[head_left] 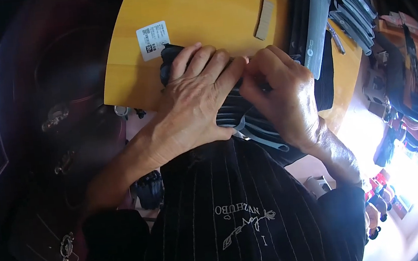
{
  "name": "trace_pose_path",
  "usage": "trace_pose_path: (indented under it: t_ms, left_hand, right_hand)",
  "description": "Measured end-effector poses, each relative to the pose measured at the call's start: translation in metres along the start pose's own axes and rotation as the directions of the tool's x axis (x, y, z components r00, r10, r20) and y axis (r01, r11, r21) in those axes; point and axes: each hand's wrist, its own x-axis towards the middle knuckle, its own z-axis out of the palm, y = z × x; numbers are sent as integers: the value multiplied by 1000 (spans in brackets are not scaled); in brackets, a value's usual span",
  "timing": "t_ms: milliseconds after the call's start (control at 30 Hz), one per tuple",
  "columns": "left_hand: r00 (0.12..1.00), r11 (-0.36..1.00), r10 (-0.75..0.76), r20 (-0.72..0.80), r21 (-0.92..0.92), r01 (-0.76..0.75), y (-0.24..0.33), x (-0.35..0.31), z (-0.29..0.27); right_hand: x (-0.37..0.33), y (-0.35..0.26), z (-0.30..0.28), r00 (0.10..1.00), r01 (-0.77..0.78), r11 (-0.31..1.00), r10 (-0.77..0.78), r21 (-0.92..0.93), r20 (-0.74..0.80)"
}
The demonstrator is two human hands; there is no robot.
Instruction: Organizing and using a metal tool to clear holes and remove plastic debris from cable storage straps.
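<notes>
Head view: the left hand [190, 93], spread over the soft black grey-trimmed bundle [233, 112] at the yellow wooden table [207, 10]'s near edge, should steady it beside the right hand [285, 85]'s bunched fingers, whose hold is hidden.

1. We take this for a small packing workplace, perhaps in a home; we cannot be sure.
2. At twelve o'clock we see a yellow tabletop [207, 10]; at eleven, a printed label [154, 40]; at two, stacked grey packages [318, 34].
3. At nine, maroon panels [76, 57] with ornate handles [56, 116] look domestic.
</notes>
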Motion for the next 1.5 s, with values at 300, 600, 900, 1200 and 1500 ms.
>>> trace_pose_path:
  t_ms: [300,600,900,1200,1500]
  left_hand:
    - [999,999,30,-35,-29,-31,-2,-4,6]
    - [997,999,44,-60,-7,-44,0,-6,6]
    - [998,999,49,-35,-14,-49,5,-7,-6]
    - [999,999,37,13,-30,-37,4,-6,-9]
    - [997,996,4,78,-84,2,7,2,-16]
  right_hand:
    - [-17,-38,-68,966,-199,913,122,357,227]
    - [-19,-44,-86,999,-26,996,24,-84,-27]
    - [-22,-53,-76,842,506,798,-539,-327,-11]
    - [31,-1,-56,909,361,891,-402,-276,-110]
    - [56,56,-18,984,171,950,-152,260,-93]
